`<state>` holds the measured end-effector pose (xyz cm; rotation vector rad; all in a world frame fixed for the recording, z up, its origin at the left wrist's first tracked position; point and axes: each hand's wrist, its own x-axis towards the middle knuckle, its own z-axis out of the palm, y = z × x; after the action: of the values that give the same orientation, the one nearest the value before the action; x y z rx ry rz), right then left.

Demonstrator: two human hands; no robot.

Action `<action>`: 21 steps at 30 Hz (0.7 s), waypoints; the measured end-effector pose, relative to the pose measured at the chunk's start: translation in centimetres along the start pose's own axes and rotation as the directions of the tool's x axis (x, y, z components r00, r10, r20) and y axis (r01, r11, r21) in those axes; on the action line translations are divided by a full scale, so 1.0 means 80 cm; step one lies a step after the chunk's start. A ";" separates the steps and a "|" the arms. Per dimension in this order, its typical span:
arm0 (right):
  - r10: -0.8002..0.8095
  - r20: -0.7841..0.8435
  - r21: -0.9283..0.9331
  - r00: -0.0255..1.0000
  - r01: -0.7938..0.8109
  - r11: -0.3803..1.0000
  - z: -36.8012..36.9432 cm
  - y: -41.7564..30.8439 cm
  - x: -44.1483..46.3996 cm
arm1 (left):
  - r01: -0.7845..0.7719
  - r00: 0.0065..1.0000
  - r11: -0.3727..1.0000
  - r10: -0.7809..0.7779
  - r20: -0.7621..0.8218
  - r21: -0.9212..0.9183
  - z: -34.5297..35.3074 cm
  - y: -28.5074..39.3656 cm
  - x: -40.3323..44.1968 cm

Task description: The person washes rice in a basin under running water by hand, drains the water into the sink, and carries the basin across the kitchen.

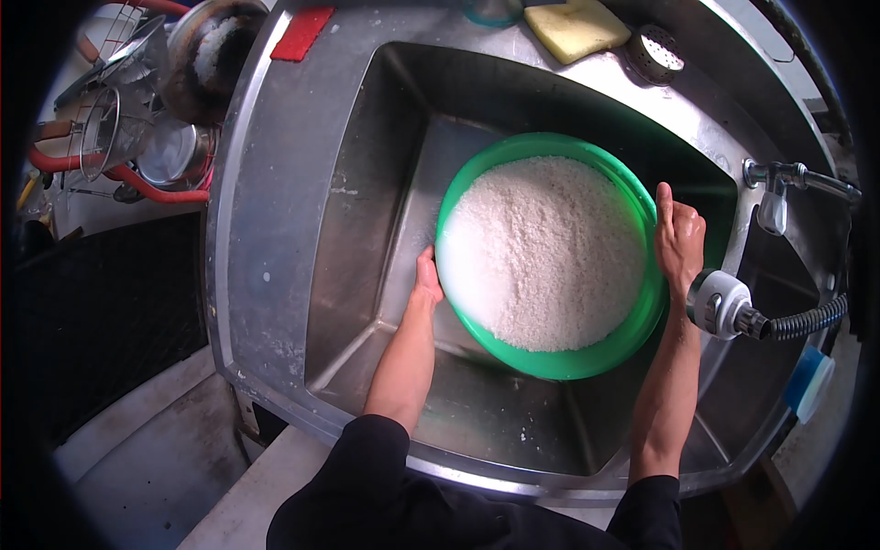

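A wide round green plastic bowl (524, 363) filled with loose white grains that look like rice (555, 252) is held over the basin of a stainless steel sink (357, 192), slightly right of the basin's middle. The left hand (428, 275) touches the bowl's left side, its fingers largely hidden by the bowl, so how far they are closed cannot be told. The right hand (678, 236) grips the opposite side with fingers curled and thumb extended along the rim. The grains lie in an uneven mound, leaving more of the green inner wall bare on the right. A white and silver spray head (720, 304) on a ribbed grey metal hose (811, 317) hangs beside the right forearm, near the wrist. A chrome tap (775, 197) stands beyond it. Along the sink's far ledge are a yellow sponge (576, 30) and, just beside it, a round perforated metal piece (655, 55); a flat red piece (302, 33) lies at the far left corner. Wire-mesh strainers (112, 133) and a dark-stained round pan (213, 60) sit left of the sink.
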<state>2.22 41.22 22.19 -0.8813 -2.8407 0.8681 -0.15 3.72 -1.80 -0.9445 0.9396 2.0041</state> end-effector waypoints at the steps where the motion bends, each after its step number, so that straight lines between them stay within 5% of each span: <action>1: 0.000 -0.005 0.000 1.000 0.000 1.000 0.001 0.002 0.000 | 0.001 1.000 1.000 -0.001 -0.008 -0.018 -0.002 0.000 0.001; 8: 0.034 -0.020 0.031 0.999 -0.034 0.999 0.004 0.007 -0.001 | -0.082 0.993 0.995 0.077 0.087 0.058 0.004 0.007 -0.008; 10: 0.042 -0.022 0.050 0.999 -0.041 0.998 0.005 0.006 -0.002 | -0.201 0.979 0.974 0.203 -0.006 0.109 -0.001 -0.008 0.001; 18: -0.003 -0.015 0.129 1.000 0.005 0.992 0.003 0.005 -0.011 | -0.363 0.763 0.769 0.569 -0.307 0.525 0.020 -0.022 -0.008; 21: -0.047 -0.042 0.146 0.998 0.053 0.988 0.003 0.004 -0.013 | -0.394 0.724 0.635 0.660 -0.201 0.664 0.016 -0.020 -0.006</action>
<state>3.20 40.76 21.95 -0.7965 -2.7112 1.0272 0.99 5.40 -1.25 -0.7996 2.1832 1.7568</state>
